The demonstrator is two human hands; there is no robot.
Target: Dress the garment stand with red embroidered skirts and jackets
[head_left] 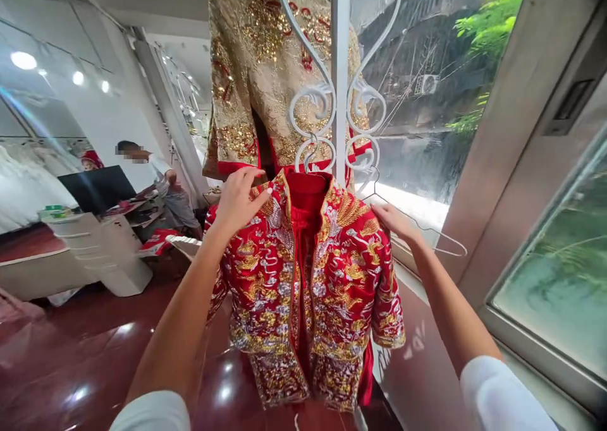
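Note:
A red embroidered jacket (351, 273) with gold and silver beading hangs in front of me, its front parted over a red lining. Its hanger hook (310, 150) is up by the white scrolled metal stand (340, 71). My left hand (239, 200) lies over the jacket's left shoulder near the collar, with thumb and fingers spread apart. At the opposite shoulder's outer edge, my right hand (396, 221) grips the cloth, its fingers partly hidden. Behind hangs a gold beaded garment (275, 96) with red trim.
A bare wire hanger (441, 244) hangs on the right beside the window (408, 153). At the left back, a person (168, 184) stands by a desk with a dark monitor (99, 191). White gowns (28, 178) line the far left. The floor (95, 349) is glossy dark red.

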